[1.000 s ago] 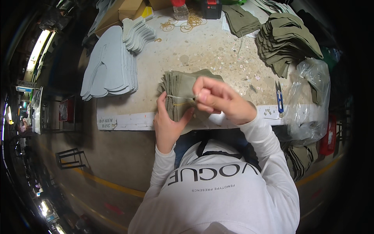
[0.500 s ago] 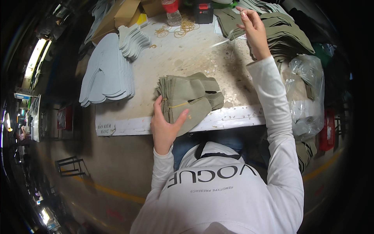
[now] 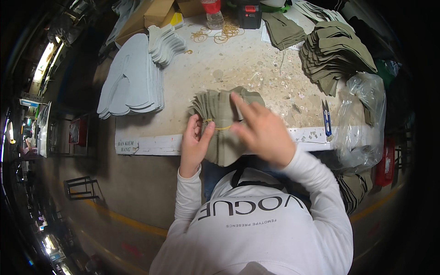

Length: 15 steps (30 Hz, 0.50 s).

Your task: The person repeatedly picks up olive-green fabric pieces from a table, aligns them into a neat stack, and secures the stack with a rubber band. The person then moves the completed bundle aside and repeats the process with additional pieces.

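A bundle of olive-green cut fabric pieces (image 3: 223,149) lies at the table's near edge, partly overhanging it. A yellow rubber band (image 3: 224,128) goes round its middle, and the layers fan out at the top left. My left hand (image 3: 195,145) is closed on the bundle's left side, thumb on top close to the band. Over the right side of the bundle is my right hand (image 3: 268,133), somewhat blurred. Its index finger stretches forward and its thumb is apart, near the band; whether it touches the fabric I cannot tell.
Blue-handled thread snips (image 3: 327,121) lie at the right near edge, beside a clear plastic bag (image 3: 366,110). Olive fabric piles (image 3: 337,52) stand at the back right, pale grey stacks (image 3: 130,82) at the left. Loose rubber bands (image 3: 220,33) and a bottle (image 3: 214,16) sit at the back.
My right hand has come down from the far right, where it held a pale strand, to the bundle. The bundle has turned slightly, showing more layer edges. The snips are now visible.
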Tool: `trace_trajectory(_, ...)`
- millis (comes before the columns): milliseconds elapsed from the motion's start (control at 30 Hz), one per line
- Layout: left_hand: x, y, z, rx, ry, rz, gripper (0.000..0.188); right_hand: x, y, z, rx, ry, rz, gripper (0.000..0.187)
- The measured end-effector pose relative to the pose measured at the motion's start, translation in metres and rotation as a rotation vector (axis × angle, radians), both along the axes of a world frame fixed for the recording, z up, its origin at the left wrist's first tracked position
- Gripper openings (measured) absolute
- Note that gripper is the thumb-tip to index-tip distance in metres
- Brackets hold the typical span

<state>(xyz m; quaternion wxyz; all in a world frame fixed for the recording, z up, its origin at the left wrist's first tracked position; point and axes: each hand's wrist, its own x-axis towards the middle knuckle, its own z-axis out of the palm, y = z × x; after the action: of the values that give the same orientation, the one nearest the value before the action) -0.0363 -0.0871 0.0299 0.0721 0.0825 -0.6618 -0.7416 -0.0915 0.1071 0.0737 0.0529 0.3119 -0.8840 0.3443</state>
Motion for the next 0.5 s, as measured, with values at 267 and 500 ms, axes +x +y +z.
trace_trajectory(267,0.007,0.008,-0.003,-0.142,0.058,0.004,0.038,0.014,0.013,-0.008,-0.293,-0.093,-0.037,0.077)
trace_trajectory(500,0.006,0.0,-0.008,-0.337,-0.053,0.159,0.042,-0.033,0.072,-0.04,-0.005,0.204,-0.307,0.041)
